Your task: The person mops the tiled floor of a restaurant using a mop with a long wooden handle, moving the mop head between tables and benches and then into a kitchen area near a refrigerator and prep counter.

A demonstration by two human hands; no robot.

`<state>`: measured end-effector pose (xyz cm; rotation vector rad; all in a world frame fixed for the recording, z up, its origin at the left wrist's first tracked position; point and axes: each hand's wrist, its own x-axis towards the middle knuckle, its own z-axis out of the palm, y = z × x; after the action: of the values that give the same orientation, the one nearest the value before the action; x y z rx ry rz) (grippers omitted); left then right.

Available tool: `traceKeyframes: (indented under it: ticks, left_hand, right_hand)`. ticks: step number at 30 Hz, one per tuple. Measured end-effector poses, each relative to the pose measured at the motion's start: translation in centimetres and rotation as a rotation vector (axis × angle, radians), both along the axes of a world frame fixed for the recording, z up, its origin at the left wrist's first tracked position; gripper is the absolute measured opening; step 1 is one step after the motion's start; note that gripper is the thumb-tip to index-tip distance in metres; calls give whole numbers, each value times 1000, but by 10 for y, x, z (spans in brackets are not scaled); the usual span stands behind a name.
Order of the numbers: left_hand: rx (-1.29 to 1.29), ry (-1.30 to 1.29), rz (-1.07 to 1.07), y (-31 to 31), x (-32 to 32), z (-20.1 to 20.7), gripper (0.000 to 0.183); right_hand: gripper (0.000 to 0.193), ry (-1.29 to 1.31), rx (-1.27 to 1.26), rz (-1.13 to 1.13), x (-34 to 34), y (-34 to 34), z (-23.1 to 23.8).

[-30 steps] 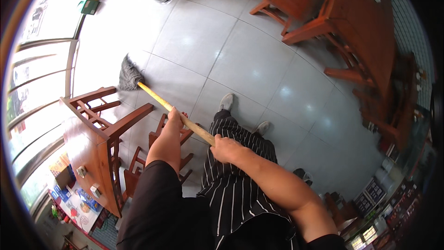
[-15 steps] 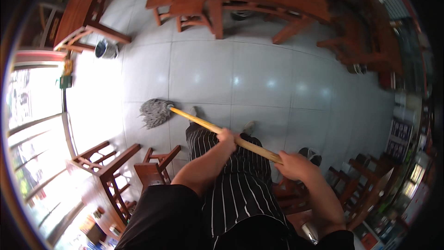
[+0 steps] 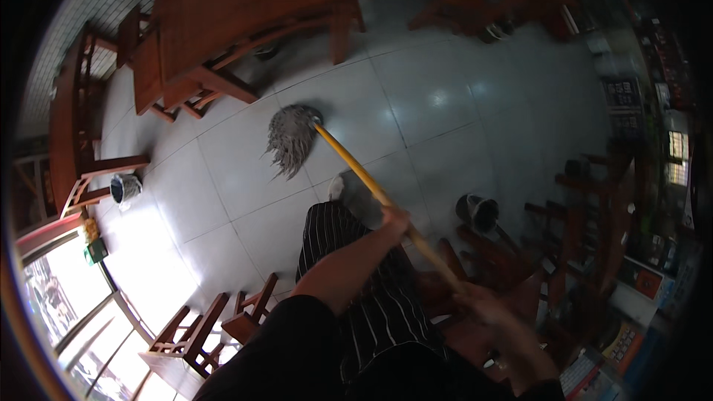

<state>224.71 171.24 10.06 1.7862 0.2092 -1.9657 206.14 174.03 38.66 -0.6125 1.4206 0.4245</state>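
Observation:
A mop with a yellow wooden handle (image 3: 347, 156) slants across in front of me, its grey string head (image 3: 291, 136) spread on the tiled floor ahead. My left hand (image 3: 396, 220) is wrapped round the middle of the handle. Farther back along it, my right hand (image 3: 479, 303) is closed near the rear end, a little blurred by motion. Below the handle hangs my black striped apron (image 3: 349, 267), and one light shoe (image 3: 336, 188) shows just behind the mop head.
A large reddish-brown table (image 3: 252, 7) with stools stands ahead on the left. A lined bin (image 3: 125, 189) sits by a bench at far left; another bin (image 3: 477, 212) is close on my right. Wooden stools (image 3: 249, 312) flank me. Bright glass doors (image 3: 67, 282) are at lower left.
The mop head has swept forward and to the right across the floor, and the handle is steeper. My view has turned right; both hands keep their hold.

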Motion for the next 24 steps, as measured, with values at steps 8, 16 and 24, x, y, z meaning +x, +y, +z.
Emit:
traceKeyframes:
  ticks: [8, 16, 24]
  left_hand:
    - [-139, -313, 89, -125, 169, -57, 28]
    - [-69, -276, 178, -171, 146, -40, 22]
    - [25, -332, 40, -117, 37, -27, 33]
  right_hand:
    - [33, -229, -127, -166, 163, -57, -113]
    - [29, -204, 33, -426, 135, -114, -67]
    - [45, -4, -66, 275, 36, -128, -17]
